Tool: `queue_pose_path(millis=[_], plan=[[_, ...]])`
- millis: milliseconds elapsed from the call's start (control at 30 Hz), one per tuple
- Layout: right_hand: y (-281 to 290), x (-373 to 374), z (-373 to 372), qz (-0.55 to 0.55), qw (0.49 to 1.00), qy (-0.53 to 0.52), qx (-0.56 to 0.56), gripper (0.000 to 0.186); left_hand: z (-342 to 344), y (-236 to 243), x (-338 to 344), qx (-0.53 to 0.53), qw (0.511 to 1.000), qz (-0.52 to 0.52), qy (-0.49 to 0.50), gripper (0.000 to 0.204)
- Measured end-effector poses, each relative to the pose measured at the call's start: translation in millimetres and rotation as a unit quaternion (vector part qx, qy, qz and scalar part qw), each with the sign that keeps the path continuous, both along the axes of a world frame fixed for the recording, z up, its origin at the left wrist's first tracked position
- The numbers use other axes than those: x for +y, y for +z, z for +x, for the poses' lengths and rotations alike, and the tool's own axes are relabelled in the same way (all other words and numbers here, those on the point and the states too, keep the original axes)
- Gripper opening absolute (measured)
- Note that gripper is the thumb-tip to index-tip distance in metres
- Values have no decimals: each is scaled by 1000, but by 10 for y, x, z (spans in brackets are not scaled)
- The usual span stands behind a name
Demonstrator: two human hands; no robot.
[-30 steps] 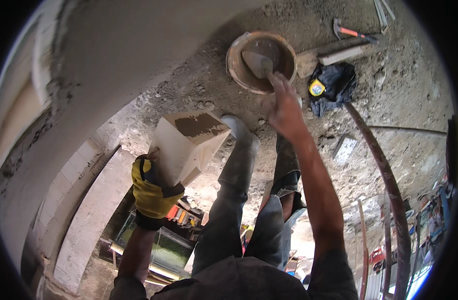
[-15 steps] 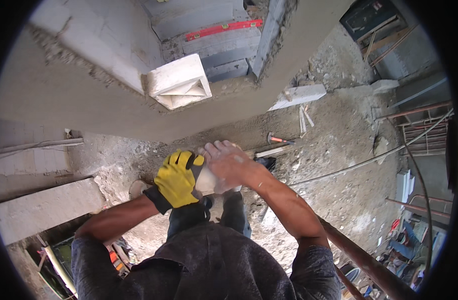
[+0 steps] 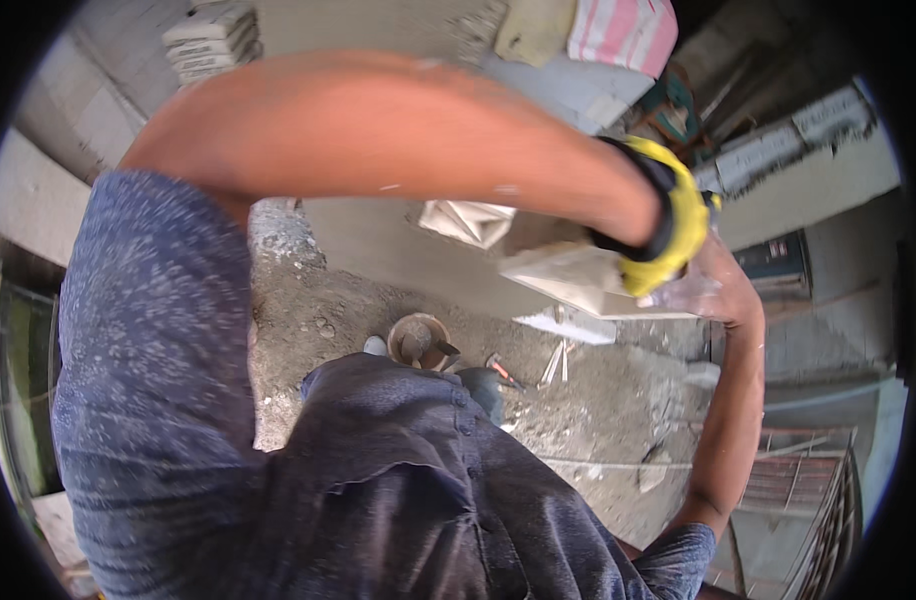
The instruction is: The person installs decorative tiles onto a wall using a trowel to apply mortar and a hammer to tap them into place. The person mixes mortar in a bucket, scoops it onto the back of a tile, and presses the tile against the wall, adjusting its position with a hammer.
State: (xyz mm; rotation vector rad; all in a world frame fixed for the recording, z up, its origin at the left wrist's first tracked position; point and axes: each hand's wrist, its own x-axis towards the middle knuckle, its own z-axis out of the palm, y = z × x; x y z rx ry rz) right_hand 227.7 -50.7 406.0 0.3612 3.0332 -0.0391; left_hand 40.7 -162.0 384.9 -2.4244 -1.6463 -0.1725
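Note:
My left hand [image 3: 678, 222], in a yellow glove with a black cuff, reaches across to the upper right. Its fingers are mostly hidden and blurred. Beside it is my bare right hand [image 3: 713, 285], curled at the end of a pale block [image 3: 583, 282]. Both hands seem closed on that block, which hangs at a slant over the ground. Just left of it, a white piece with triangular hollows [image 3: 468, 222] rests on the grey plastered ledge [image 3: 378, 235]. My left forearm covers much of this ledge.
Near my feet stands a round bucket [image 3: 418, 340] with a tool in it. A hammer [image 3: 503, 370] and thin white strips [image 3: 556, 362] lie on the dirt. Another white block [image 3: 568, 325] sits by the ledge. Striped cloth [image 3: 623, 35] is at the top; metal bars [image 3: 793, 475] stand right.
Both hands have moved from in front of my legs up to the far right, with the pale block. My left arm now crosses the view, which has shifted.

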Motion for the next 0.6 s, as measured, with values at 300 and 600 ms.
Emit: queue_pose_path(millis=[300,600], plan=[[-306,424,-143,-354,922,-135,85,117,-462,-76,-110,-133,991,27,-8,51],[-341,1201,-569,-112,976,-86,167,111,-1151,-1373,-1261,-703,709,56,17,42]])
